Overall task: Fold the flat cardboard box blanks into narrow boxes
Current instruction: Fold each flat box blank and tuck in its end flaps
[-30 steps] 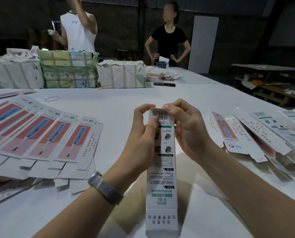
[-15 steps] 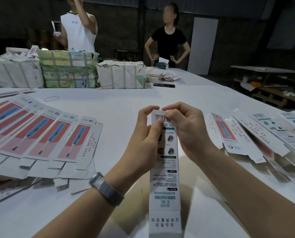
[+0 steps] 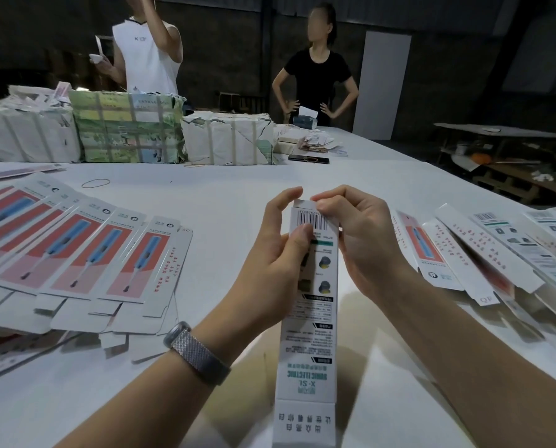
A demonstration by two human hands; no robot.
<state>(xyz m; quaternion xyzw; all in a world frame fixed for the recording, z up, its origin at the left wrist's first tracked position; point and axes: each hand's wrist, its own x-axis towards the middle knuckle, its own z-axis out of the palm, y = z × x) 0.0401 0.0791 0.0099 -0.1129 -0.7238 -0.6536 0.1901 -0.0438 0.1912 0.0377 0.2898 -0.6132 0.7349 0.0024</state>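
A narrow white box with a barcode and green print stands lengthwise in front of me, its far end raised between both hands. My left hand grips the box's left side, thumb on the barcode face. My right hand holds the right side and pinches the small end flap at the top. Flat box blanks with red and blue print lie fanned out on the left of the white table. Folded narrow boxes lie in a loose pile on the right.
Wrapped bundles of stock line the table's far left side. A phone and paper scraps lie further back. Two people stand beyond the table. A rubber band lies near the blanks. A low dark bench stands at the right.
The box has shifted slightly toward me and its far end is held a little lower. My right fingers have moved onto the end flap at the top.
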